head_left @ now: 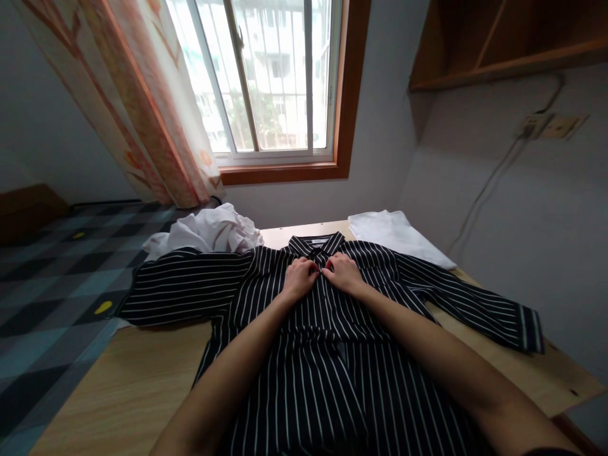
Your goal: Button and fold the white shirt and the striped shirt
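A black shirt with white stripes (304, 373) lies front up across the wooden table, its collar (317, 244) toward the window and its sleeves spread to both sides. Just below the collar, my left hand (301, 277) pinches the front edge of the shirt with thumb and fingers. Close beside it, my right hand (344, 272) is closed on the same front edge from the other side. The fingertips of both hands nearly meet. Whether a button sits between them is too small to make out. The lower front of the shirt lies in folds.
A crumpled white cloth (209, 229) lies at the table's back left, and a folded white cloth (394, 235) at the back right. The wooden table (137, 373) adjoins a checked bedspread (42, 304). A cable (489, 177) hangs on the right wall under a shelf (503, 66).
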`<state>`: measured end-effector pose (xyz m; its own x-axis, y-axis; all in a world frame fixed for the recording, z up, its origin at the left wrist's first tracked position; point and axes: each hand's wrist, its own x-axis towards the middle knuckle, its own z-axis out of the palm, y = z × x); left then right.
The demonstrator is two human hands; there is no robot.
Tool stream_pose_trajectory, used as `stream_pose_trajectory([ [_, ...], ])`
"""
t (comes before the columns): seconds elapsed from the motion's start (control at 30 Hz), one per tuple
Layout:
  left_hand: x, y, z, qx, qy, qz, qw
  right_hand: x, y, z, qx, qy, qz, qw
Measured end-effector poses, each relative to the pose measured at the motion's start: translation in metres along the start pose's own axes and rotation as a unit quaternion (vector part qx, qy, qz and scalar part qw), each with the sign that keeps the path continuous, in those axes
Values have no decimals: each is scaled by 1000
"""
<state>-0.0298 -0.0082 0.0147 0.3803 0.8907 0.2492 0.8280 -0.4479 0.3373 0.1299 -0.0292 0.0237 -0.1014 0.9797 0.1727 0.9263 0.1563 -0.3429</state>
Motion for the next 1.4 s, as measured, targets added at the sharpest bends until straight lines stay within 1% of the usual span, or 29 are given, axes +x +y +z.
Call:
stream_pose_trajectory([
  [0.1,2,3,3,-11,-11,-49,999,-2,-5,9,-30,2,33,999],
  [0.2,5,5,0,-19,-41,-79,996,-3,-12,10,-34,3,73,997],
  [0.27,6,6,0,-27,-40,-91,995,-1,-17,8,-32,-8,95,995],
  [0.33,6,6,1,-31,-22,-91,995,0,-21,7,-35,-13,101,994],
  [0.4,3,6,3,-29,-4,-82,996,-1,-23,8,-41,-5,92,995],
  [0.53,-1,7,4,-5,20,-43,999,-4,-18,12,-25,16,79,996],
  [0.6,-2,8,3,-2,24,-34,999,-2,-10,13,12,12,94,995],
  [0.7,1,7,2,-28,16,-56,998,6,4,15,112,-9,134,985],
  [0.8,6,5,1,-86,10,-101,991,14,18,21,237,-14,142,961],
  [0.87,9,5,-2,-123,12,-125,984,18,26,25,310,0,131,942],
  [0.93,10,6,-6,-141,24,-135,980,20,31,29,364,22,121,923],
  [1.07,11,12,-14,-151,60,-116,980,22,33,31,416,58,93,903],
  [1.17,12,16,-15,-181,65,-111,975,23,30,31,439,72,61,893],
  [1.27,12,17,-10,-209,69,-112,969,23,27,33,448,85,51,889],
  [1.4,12,14,0,-243,75,-124,959,23,26,41,451,89,51,887],
])
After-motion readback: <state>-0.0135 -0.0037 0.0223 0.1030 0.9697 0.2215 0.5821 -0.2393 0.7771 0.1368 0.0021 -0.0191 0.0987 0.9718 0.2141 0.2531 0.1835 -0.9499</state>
